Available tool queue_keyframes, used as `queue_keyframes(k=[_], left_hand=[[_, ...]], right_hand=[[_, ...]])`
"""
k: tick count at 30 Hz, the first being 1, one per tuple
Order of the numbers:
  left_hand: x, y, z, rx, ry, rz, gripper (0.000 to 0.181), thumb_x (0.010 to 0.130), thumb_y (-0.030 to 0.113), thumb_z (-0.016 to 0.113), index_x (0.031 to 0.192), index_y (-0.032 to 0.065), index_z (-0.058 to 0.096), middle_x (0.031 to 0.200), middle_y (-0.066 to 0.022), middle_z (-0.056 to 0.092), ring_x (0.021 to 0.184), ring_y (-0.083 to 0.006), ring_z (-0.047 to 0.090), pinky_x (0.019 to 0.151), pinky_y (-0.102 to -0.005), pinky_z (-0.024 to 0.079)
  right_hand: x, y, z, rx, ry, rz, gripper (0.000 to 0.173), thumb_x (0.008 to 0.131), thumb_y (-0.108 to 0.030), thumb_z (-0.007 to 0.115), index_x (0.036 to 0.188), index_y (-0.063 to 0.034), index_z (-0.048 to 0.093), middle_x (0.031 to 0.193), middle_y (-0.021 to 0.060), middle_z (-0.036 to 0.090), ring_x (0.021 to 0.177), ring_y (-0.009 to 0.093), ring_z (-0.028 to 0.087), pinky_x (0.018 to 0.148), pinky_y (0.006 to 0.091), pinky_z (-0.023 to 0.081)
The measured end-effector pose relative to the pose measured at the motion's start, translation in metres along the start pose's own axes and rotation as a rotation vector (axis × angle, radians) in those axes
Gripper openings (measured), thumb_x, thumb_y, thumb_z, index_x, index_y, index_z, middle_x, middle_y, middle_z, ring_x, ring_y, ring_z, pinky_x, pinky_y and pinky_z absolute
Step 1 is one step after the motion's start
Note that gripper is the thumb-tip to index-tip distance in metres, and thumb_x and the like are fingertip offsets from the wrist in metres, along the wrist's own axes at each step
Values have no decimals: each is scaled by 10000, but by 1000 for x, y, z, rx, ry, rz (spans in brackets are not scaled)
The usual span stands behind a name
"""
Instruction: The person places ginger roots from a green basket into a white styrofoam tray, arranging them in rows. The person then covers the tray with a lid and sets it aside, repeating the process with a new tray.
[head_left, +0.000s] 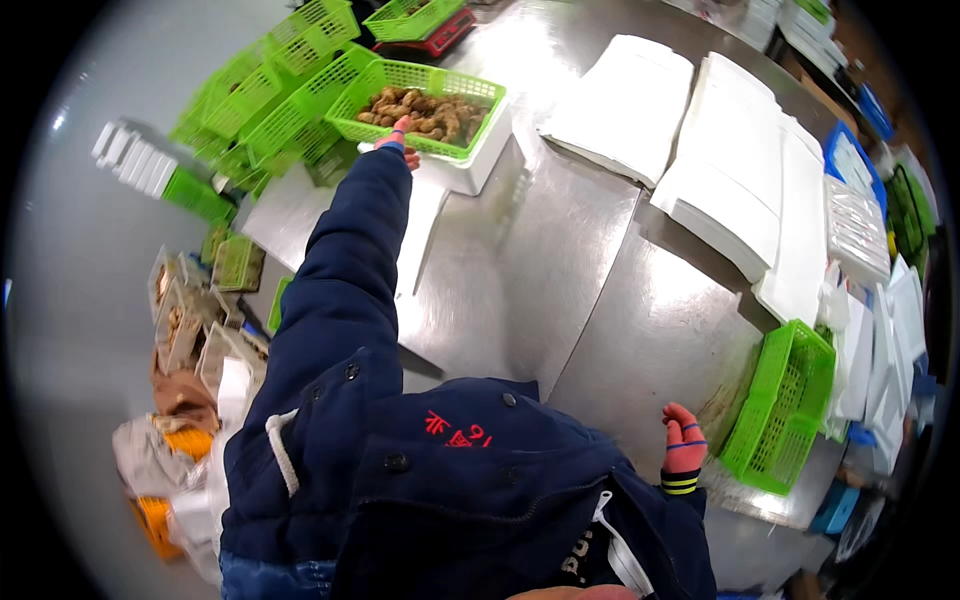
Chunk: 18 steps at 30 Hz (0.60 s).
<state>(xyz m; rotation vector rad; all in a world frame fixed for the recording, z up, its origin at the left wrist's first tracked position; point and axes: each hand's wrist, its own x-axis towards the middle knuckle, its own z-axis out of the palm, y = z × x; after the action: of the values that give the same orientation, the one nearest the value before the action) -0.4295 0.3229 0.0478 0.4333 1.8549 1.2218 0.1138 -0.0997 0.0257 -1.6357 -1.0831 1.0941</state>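
My left hand (397, 142) reaches far forward to the near-left rim of a green plastic basket (487, 90). Brown, knobbly root-like or tuber-like pieces (431, 112) fill the basket's bottom. The basket rests in or on a white foam box (480, 169). The thumb points over the rim; whether the fingers grip anything I cannot tell. My right hand (683, 441) hangs over the steel table (540, 285) at the lower right, fingers partly curled, with nothing seen in it. Right of it lies a long green basket (780, 409) with no contents visible.
Stacks of white foam sheets or lids (626, 105) (735, 165) lie on the table's far right side. Green baskets (300, 97) crowd the upper left. A red scale (450, 34) carries another basket. Bins and bags (150, 457) stand at lower left.
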Motion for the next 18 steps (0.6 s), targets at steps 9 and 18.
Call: queue_keyframes(k=[9, 18], left_hand=[[94, -10, 2, 21, 60, 2, 416, 771, 320, 613, 993, -25, 545, 865, -237, 607, 597, -289, 605, 476, -388, 486], [14, 25, -70, -196, -163, 220, 228, 743, 166, 567, 768, -60, 543, 551, -194, 552, 374, -295, 528, 323, -382, 410]], right_hand=[[-31, -21, 55, -14, 209, 115, 260, 836, 17, 479, 1079, 17, 571, 966, 89, 614, 861, 133, 564, 802, 254, 448], [37, -68, 110, -192, -69, -77, 394, 807, -9, 521, 1199, -27, 495, 1058, 89, 588, 882, 143, 547, 800, 273, 443]])
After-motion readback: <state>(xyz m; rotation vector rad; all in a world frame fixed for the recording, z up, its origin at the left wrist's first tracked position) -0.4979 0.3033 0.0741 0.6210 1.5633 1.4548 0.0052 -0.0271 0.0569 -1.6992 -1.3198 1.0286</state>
